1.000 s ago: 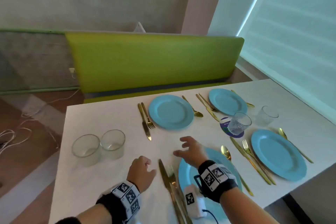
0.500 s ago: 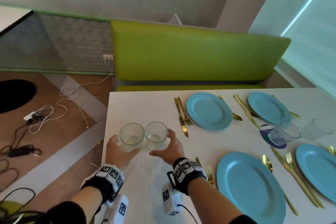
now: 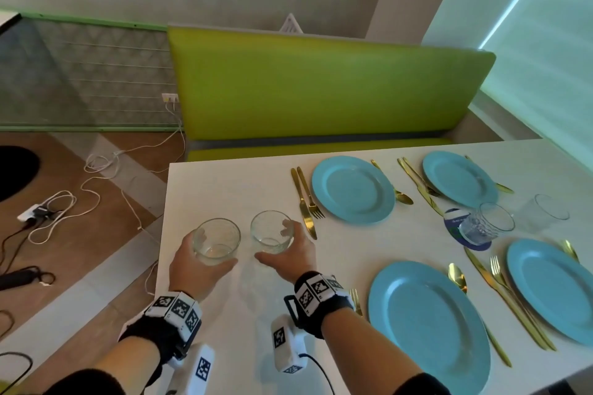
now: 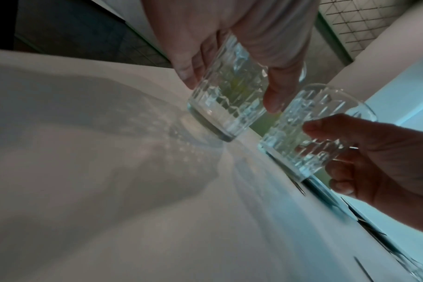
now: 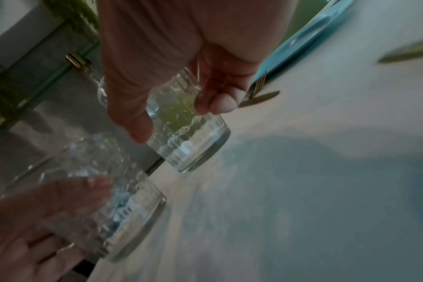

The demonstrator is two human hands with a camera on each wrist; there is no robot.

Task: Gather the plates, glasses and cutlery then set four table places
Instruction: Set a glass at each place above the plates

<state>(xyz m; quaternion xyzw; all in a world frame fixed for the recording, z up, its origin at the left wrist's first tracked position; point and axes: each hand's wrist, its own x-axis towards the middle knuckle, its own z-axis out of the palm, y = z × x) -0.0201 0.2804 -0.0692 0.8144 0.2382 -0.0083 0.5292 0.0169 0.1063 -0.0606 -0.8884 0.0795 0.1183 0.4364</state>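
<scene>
Gripping two upright ribbed tumblers, mouths up, near the white table's (image 3: pixel 224 189) left edge: left hand (image 3: pixel 192 269) round the left glass (image 3: pixel 216 242), right hand (image 3: pixel 288 253) round the right glass (image 3: pixel 272 232).

Wrist bands (image 3: pixel 173 314): black straps on both wrists, each ringed with white blocks printed with black square-code markers.
Wrist cameras (image 3: pixel 286 346): white housings under each wrist, each with a square-code marker; a black cable leaves the right one.
Sleeves (image 3: pixel 417 385): dark, pushed up the forearms.
</scene>
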